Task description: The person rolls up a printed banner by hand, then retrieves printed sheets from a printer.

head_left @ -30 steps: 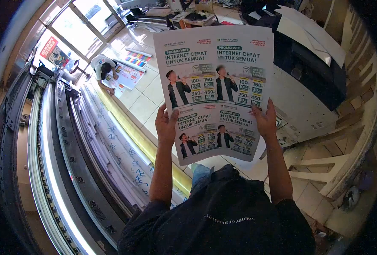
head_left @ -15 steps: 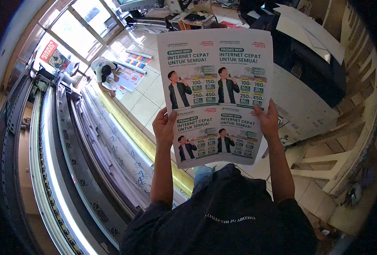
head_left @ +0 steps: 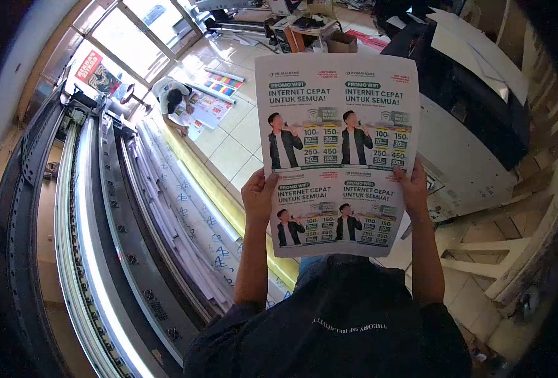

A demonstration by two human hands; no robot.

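A white sheet of printed flyers [head_left: 339,176] is held up in front of me, bearing the same WiFi promotion several times in green and black. My left hand [head_left: 259,191] pinches its left edge about midway down, thumb on the printed face. On the right edge, at nearly the same height, my right hand [head_left: 413,188] grips the paper, also with the thumb in front. The other fingers of both hands are partly hidden behind the sheet. Its surface bends slightly across the middle.
A large-format printer [head_left: 93,252] runs along the left, beside long rolls of material [head_left: 197,233]. Farther off, another person [head_left: 170,94] bends over colourful prints [head_left: 213,107] on the floor. A bulky machine [head_left: 468,145] with loose boards [head_left: 480,53] on top stands at right.
The sheet and both hands appear farther right and slightly lower in view. The surroundings have shifted the same way, as the camera has turned. Both hands keep their hold.
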